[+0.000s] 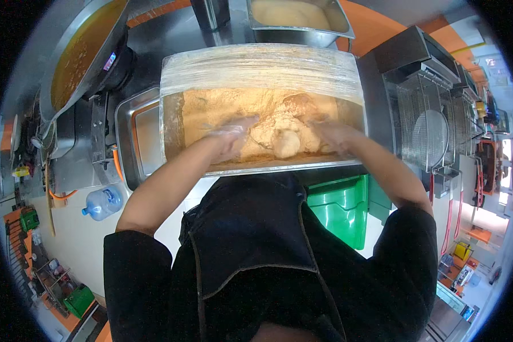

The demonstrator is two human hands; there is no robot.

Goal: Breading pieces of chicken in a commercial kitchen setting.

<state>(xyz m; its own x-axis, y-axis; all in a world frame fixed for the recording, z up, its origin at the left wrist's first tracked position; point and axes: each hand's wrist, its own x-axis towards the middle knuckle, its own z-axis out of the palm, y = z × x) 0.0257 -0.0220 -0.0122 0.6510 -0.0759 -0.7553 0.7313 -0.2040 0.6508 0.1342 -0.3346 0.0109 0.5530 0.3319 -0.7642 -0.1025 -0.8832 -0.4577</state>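
A large rectangular tub [366, 128] stands before me, its far part covered with stretched plastic film [260, 68]. Tan breading flour [222, 102] fills much of it, heaped right of the middle. One rounded, flour-coated piece [287, 143] lies near the tub's front wall, between my hands. My left hand [233, 134], blurred, is over the flour at the left of the heap, seemingly in a thin clear glove. At the heap's right is my right hand [331, 130], also blurred. Whether either hand holds anything cannot be made out.
A large pan of oily liquid [83, 55] is at the upper left, above an empty-looking steel tray [126, 141]. Behind the tub stands a steel container of pale liquid [290, 15]. Wire fryer baskets [423, 124] hang at right. A green bin [342, 209] and a water jug [104, 203] are below.
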